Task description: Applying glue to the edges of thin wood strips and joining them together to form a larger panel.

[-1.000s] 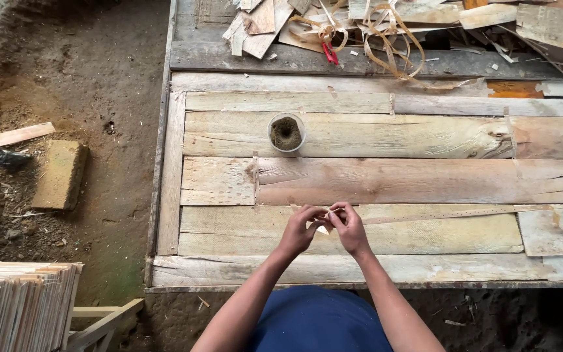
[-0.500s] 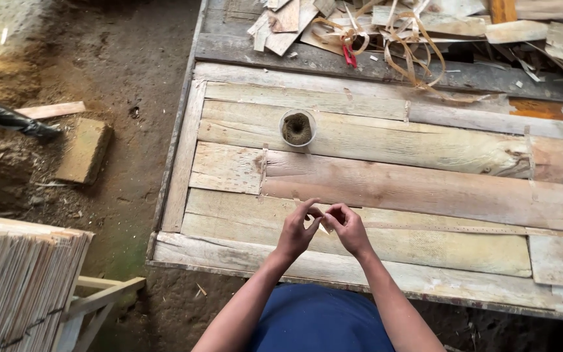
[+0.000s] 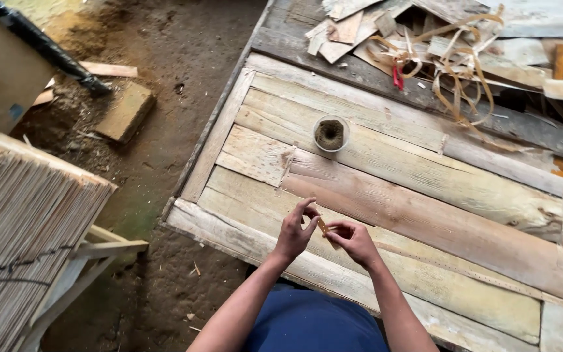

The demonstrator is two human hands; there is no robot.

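While both hands meet over the near edge of the wooden bench [image 3: 425, 195], the left hand [image 3: 292, 233] and the right hand [image 3: 354, 242] pinch a small thin wood strip [image 3: 322, 227] between their fingers. A little round cup [image 3: 330, 133] sits farther back on the planks, well apart.

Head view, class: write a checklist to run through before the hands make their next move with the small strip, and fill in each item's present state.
1. Both hands on the thin wooden strip: left hand and right hand pinch it; ok.
2. Strip held above the plank table, not resting on it: ok.
3. Small round cup upright, apart from the hands: ok.
4. Pile of shavings and offcuts away from the hands: ok.
5. Strip intact, unsplit: cannot tell.
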